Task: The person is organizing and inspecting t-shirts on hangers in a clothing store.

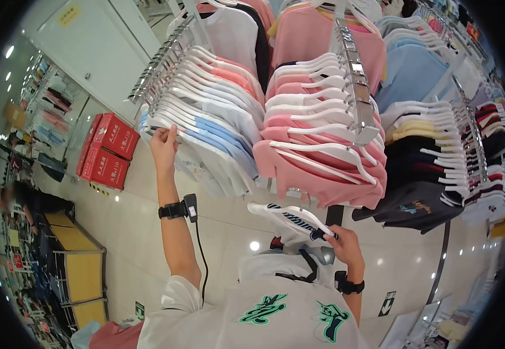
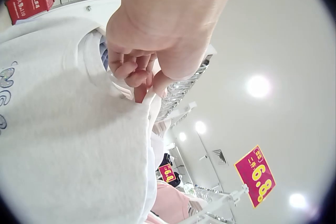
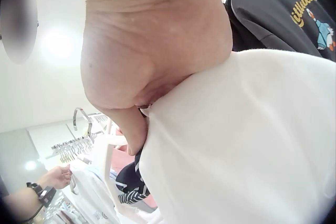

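Observation:
My left hand (image 1: 165, 145) is at the front end of the left rack, its fingers curled on the shoulder of a light shirt (image 2: 79, 119) with a small print, which hangs with white and blue ones. In the left wrist view, the left hand (image 2: 152, 50) pinches that shirt near its collar. Lower right, my right hand (image 1: 346, 247) grips one end of a white hanger (image 1: 258, 208) that carries a white garment with dark striped lettering. Seen from the right wrist, the hand (image 3: 152, 61) holds the white garment (image 3: 236, 140); its fingers are mostly hidden behind the cloth.
Pink shirts (image 1: 322, 157) hang on the middle rack, close above the held hanger. Dark shirts (image 1: 403, 203) hang to the right. Red boxes (image 1: 110, 148) stand on the floor at left. A person (image 1: 37, 200) is by a yellow-sided counter (image 1: 81, 262). Price signs (image 2: 255, 175) hang overhead.

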A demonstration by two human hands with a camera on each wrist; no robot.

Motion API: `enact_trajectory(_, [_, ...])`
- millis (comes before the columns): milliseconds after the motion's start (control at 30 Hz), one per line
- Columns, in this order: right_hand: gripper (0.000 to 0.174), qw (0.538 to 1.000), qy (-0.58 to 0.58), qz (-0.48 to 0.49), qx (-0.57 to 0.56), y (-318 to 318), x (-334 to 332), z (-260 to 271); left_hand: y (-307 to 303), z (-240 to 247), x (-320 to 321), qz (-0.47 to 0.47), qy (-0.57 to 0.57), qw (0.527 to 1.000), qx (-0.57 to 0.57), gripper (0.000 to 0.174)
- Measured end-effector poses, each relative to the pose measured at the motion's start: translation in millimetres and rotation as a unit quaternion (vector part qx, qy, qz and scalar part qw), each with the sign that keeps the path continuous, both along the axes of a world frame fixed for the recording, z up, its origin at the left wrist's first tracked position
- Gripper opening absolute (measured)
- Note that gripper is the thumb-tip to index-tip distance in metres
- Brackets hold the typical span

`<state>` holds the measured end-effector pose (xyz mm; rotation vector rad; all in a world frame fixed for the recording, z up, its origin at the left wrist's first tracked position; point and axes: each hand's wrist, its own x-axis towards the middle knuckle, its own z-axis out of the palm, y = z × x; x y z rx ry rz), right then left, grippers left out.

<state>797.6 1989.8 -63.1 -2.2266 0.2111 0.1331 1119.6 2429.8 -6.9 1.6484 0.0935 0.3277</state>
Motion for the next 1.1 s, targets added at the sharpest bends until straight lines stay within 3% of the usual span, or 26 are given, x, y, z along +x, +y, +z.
enact_trajectory(167, [0.018,1.000,-0.018,0.021,-0.004,13.1,-2.2,1.7,-2.4,-12.7,12.5,0.038,-0.023,0.999,-0.013,0.030])
enact_trajectory(300, [0.019,1.000,-0.008,0.029,-0.003,16.8,-2.1,-6.1,-1.9,-7.6,13.2,0.026,-0.027,0.999,0.015,0.030])
enact_trajectory(500, [0.019,0.999,-0.017,0.043,-0.025,22.9,11.7,1.8,1.1,-17.8,1.4,0.014,-0.017,0.999,-0.040,0.027])
enact_trajectory(567, [0.019,0.997,-0.047,0.047,-0.025,25.0,15.3,-4.7,6.4,-33.1,4.6,0.030,-0.009,0.999,-0.015,0.032])
enact_trajectory(633, [0.017,0.998,-0.032,0.035,-0.030,19.4,9.3,-1.7,12.6,-64.4,17.9,0.140,-0.146,0.965,0.169,0.040])
enact_trajectory(667, [0.017,0.998,-0.041,0.045,-0.014,23.9,14.1,-1.9,39.8,-61.5,-0.9,0.189,-0.116,0.955,0.199,0.043])
enact_trajectory(733, [0.018,0.998,-0.045,0.032,-0.037,27.9,10.2,0.2,16.4,-74.9,-8.5,0.202,-0.067,0.945,0.249,0.049])
enact_trajectory(767, [0.019,0.998,-0.054,0.038,-0.019,29.1,11.8,-1.2,21.0,-73.9,-8.3,0.215,-0.128,0.926,0.282,0.037])
enact_trajectory(800, [0.019,0.998,-0.045,0.026,-0.024,32.1,5.5,5.8,13.2,-104.3,-37.7,0.132,-0.125,0.980,0.083,0.030])
enact_trajectory(833, [0.019,0.998,-0.057,0.010,-0.026,17.1,-1.8,-3.4,-0.3,-121.3,-56.7,0.020,-0.114,0.987,0.110,0.028])
enact_trajectory(867, [0.020,0.998,-0.063,0.021,-0.017,23.7,0.1,-5.7,-5.2,-102.4,-72.1,0.020,-0.081,0.989,0.123,0.027])
enact_trajectory(900, [0.020,0.998,-0.062,-0.013,-0.028,16.6,-6.5,-2.9,-40.1,-96.3,-93.6,-0.135,0.021,0.982,0.130,0.028])
enact_trajectory(933, [0.020,0.999,-0.053,-0.007,-0.007,15.4,-7.3,-2.0,-56.6,-88.9,-131.9,-0.264,0.125,0.946,0.144,0.030])
enact_trajectory(1000, [0.020,0.999,-0.041,0.000,0.011,16.8,-5.5,-2.8,-98.3,-66.1,-164.3,-0.386,0.052,0.889,0.242,0.036])
enact_trajectory(1100, [0.021,0.997,-0.070,0.045,0.008,19.1,2.5,-13.0,-136.8,-68.7,-183.5,-0.413,-0.032,0.872,0.260,0.046])
